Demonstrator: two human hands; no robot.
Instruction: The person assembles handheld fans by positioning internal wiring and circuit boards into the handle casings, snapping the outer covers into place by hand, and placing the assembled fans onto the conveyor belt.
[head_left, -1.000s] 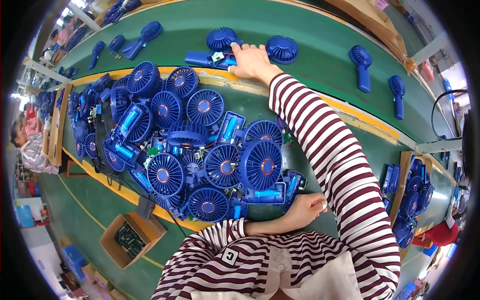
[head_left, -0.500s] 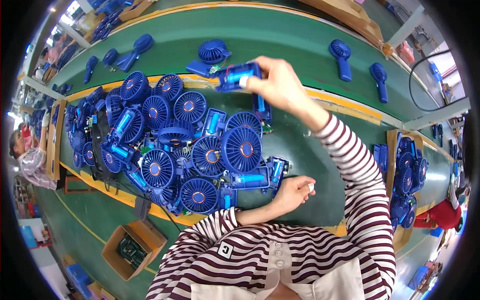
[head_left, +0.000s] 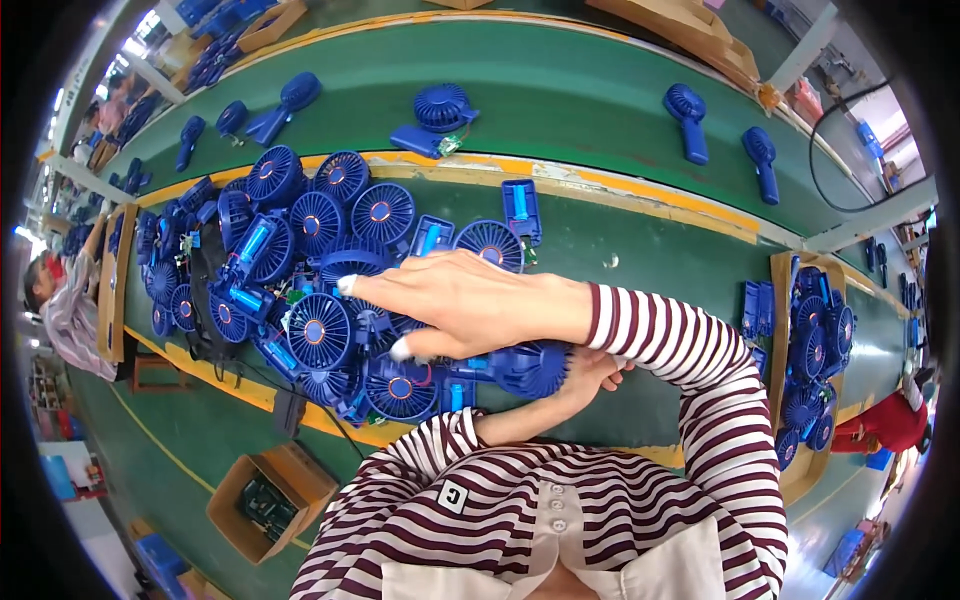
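My right hand (head_left: 465, 305) reaches left over the pile of blue handheld fans (head_left: 320, 225), palm down. Its fingers are stretched out, the thumb stands apart, and white covers sit on two fingertips. Nothing shows in its grasp. Below it, a blue fan head (head_left: 537, 369) lies beside my left hand (head_left: 578, 388). The left fingers are curled and partly behind my right sleeve, so whatever they may hold is hidden. An opened fan handle with a light-blue battery (head_left: 521, 210) rests at the pile's far right, and another fan (head_left: 490, 245) lies near it.
Beyond the table runs a green belt (head_left: 580, 110) carrying spaced-out fans, one with its handle (head_left: 415, 140) and circuit board exposed. A carton of fans (head_left: 790, 480) stands at right. On the floor at left is an open cardboard box (head_left: 225, 500). Other people work at both sides.
My right hand has come down and left from the far table edge; the opened fan handle it held is out of its fingers. A fan head now shows beside my left hand.
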